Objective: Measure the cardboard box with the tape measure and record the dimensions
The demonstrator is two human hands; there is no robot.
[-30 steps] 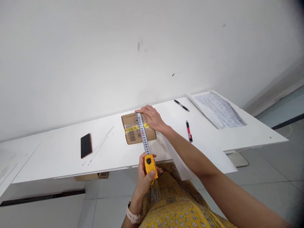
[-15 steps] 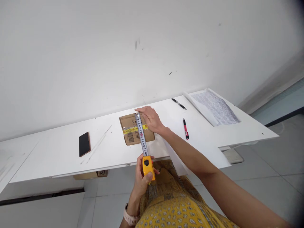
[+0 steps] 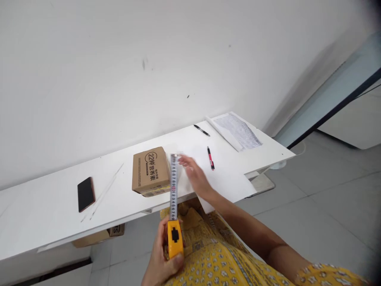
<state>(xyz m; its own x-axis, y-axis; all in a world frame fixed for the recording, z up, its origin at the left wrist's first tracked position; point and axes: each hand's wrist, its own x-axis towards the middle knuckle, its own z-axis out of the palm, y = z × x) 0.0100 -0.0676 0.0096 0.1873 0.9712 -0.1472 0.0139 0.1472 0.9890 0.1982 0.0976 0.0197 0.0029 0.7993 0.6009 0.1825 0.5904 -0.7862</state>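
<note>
My left hand [image 3: 166,258] is closed round a yellow tape measure [image 3: 175,237] held in front of my lap. Its blade [image 3: 173,186] runs up and away, and its tip hangs just right of a brown cardboard box [image 3: 150,169]. The box rests on the white table [image 3: 44,210] with a printed face up. My right hand [image 3: 193,174] hovers over the table beside the blade's tip. It is blurred, its fingers stretched out, and it holds nothing that I can see.
A dark phone [image 3: 86,194] lies left of the box. A red pen [image 3: 210,157], a black pen [image 3: 201,130] and a printed paper [image 3: 238,131] lie to the right. A white sheet [image 3: 229,184] overhangs the front edge. Another carton [image 3: 98,236] sits under the table.
The box has been turned so a different, printed face is up. My right hand has come off the blade's tip and the box. The tape measure has lifted away, and my view swung right.
</note>
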